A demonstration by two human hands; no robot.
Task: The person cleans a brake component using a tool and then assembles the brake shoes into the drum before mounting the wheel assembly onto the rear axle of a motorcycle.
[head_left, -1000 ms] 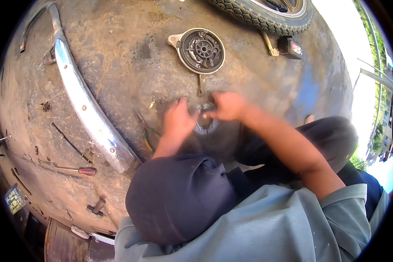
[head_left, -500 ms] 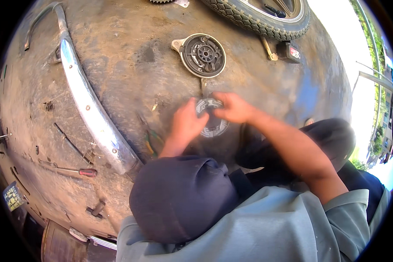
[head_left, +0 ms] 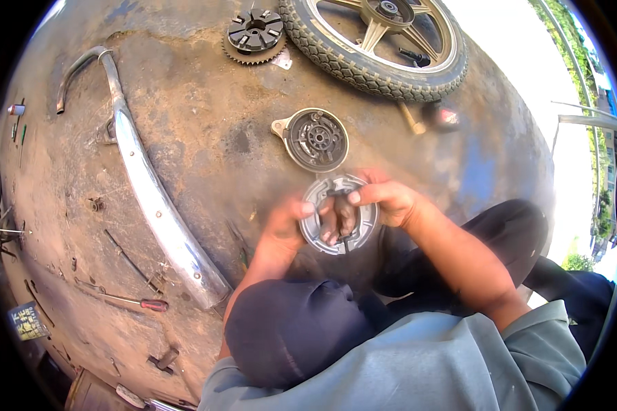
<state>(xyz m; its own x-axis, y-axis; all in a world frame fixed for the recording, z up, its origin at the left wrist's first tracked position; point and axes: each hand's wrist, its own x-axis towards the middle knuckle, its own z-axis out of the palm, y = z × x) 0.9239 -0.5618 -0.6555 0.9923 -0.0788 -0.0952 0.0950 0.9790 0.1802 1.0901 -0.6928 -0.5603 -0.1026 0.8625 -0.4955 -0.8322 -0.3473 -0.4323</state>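
Observation:
A ring-shaped pair of silver brake shoes (head_left: 369, 220) is held up between both hands, in front of my knees. My left hand (head_left: 286, 220) grips its left side, thumb on the near face. On the upper right, my right hand (head_left: 389, 200) has its thumb pressed against the inner edge, fingers wrapped behind. Darkened fingertips show through the ring's middle; which hand they belong to I cannot tell. Just beyond the shoes lies a round brake plate (head_left: 317, 139) with a pale rim and a lug on its left.
A spoked wheel with a knobbly tyre (head_left: 363, 75) lies at the top, beside a sprocket hub (head_left: 255, 31). A long chrome fender (head_left: 159, 212) runs down the left. Farther left are a red-handled screwdriver (head_left: 154, 305) and a hammer (head_left: 163, 359). Pliers (head_left: 240, 243) lie by my left forearm.
The brake shoes look larger and closer, and both hands now grip the ring at its sides. The view has shifted, bringing the sprocket hub and more of the wheel into sight.

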